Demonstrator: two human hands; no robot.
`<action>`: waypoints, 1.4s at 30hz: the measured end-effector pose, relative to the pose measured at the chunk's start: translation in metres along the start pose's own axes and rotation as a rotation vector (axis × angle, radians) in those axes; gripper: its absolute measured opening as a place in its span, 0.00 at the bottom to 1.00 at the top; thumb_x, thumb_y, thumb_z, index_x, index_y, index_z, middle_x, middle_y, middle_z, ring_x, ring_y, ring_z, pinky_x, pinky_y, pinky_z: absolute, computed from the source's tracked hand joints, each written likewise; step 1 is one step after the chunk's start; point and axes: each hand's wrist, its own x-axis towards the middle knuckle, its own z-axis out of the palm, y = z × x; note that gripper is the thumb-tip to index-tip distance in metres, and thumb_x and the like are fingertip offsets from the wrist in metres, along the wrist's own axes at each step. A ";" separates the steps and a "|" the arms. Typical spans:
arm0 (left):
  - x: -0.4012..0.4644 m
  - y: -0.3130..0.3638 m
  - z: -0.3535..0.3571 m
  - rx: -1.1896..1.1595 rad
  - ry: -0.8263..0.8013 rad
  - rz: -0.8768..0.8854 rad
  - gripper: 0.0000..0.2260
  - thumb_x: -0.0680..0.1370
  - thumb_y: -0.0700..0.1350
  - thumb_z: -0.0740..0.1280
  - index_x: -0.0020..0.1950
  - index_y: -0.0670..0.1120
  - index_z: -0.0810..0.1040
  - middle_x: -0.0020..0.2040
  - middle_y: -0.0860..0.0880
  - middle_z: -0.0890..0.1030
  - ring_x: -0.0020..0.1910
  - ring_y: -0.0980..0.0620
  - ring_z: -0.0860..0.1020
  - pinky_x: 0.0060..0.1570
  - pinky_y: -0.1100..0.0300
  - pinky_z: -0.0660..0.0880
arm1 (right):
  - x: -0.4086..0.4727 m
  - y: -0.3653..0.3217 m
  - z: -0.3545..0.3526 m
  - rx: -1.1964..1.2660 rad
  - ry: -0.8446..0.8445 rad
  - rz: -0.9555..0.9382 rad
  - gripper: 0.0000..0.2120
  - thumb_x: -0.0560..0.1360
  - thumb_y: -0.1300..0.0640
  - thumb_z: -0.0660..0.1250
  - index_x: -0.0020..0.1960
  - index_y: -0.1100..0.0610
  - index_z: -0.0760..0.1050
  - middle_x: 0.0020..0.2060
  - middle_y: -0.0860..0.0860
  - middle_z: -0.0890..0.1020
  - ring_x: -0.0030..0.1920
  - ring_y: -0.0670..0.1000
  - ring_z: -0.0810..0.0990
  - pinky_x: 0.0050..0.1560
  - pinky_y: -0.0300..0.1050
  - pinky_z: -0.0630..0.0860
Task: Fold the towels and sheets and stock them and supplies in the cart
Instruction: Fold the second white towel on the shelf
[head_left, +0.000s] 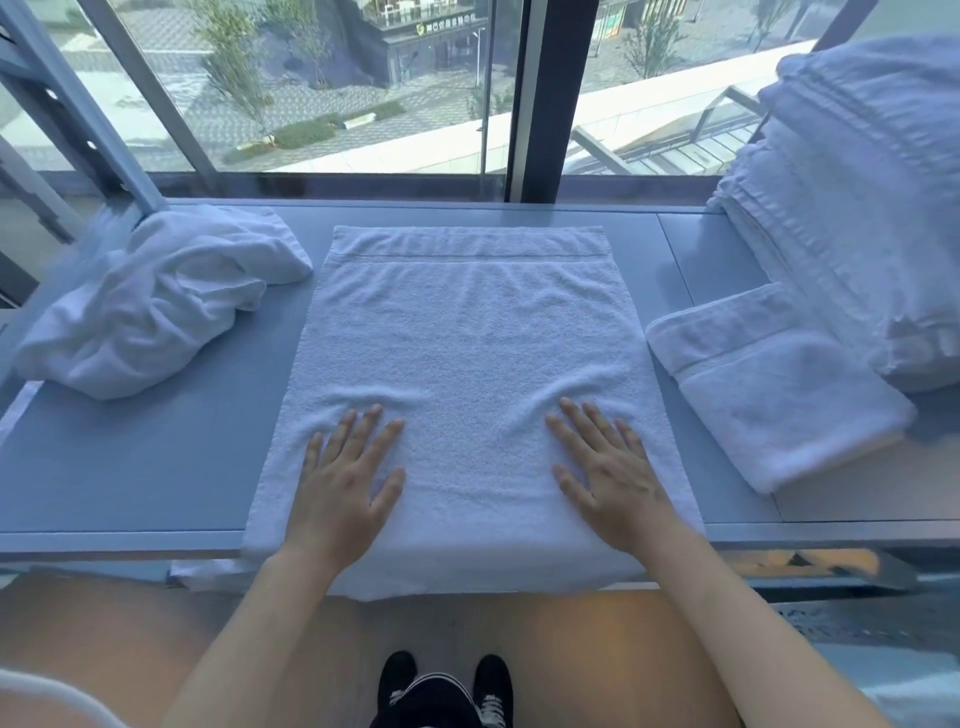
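Grey ledge (130, 467) runs under a big window (322, 88), street and building (431, 47) beyond, black shoes (447, 686) down on the floor

Towel stack (862, 208) blurred and cut off at right edge, window sign (451, 27) too small to read

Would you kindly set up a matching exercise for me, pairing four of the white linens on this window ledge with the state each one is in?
Things:
1. Towel in the middle
2. Bundle on the left
3. Towel on the right, nearer the person
4. Pile at the far right

States:
A. Crumpled and unfolded
B. Folded, lying alone, partly over the ledge's front edge
C. Spread flat, with the left hand and right hand pressing on it
D. Many folded pieces stacked high

Pairs: 1-C, 2-A, 3-B, 4-D
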 end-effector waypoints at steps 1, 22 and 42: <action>0.002 0.001 -0.002 -0.007 -0.004 -0.004 0.29 0.82 0.64 0.47 0.83 0.60 0.57 0.84 0.58 0.49 0.83 0.56 0.43 0.81 0.46 0.43 | 0.002 -0.001 -0.001 0.000 -0.006 -0.001 0.30 0.83 0.39 0.48 0.84 0.42 0.49 0.83 0.39 0.43 0.82 0.44 0.40 0.82 0.54 0.42; -0.047 0.073 0.016 0.038 -0.066 0.041 0.29 0.83 0.64 0.47 0.84 0.59 0.54 0.85 0.55 0.46 0.83 0.52 0.40 0.81 0.44 0.41 | -0.007 -0.059 0.016 0.053 0.088 -0.080 0.29 0.82 0.53 0.55 0.83 0.49 0.58 0.84 0.44 0.49 0.83 0.47 0.43 0.81 0.61 0.47; -0.016 0.041 0.007 0.084 -0.056 -0.226 0.32 0.81 0.69 0.39 0.84 0.60 0.40 0.83 0.55 0.35 0.82 0.48 0.32 0.80 0.41 0.38 | 0.033 -0.030 -0.002 -0.031 -0.024 -0.041 0.32 0.82 0.40 0.52 0.84 0.42 0.47 0.83 0.40 0.42 0.82 0.46 0.38 0.81 0.58 0.40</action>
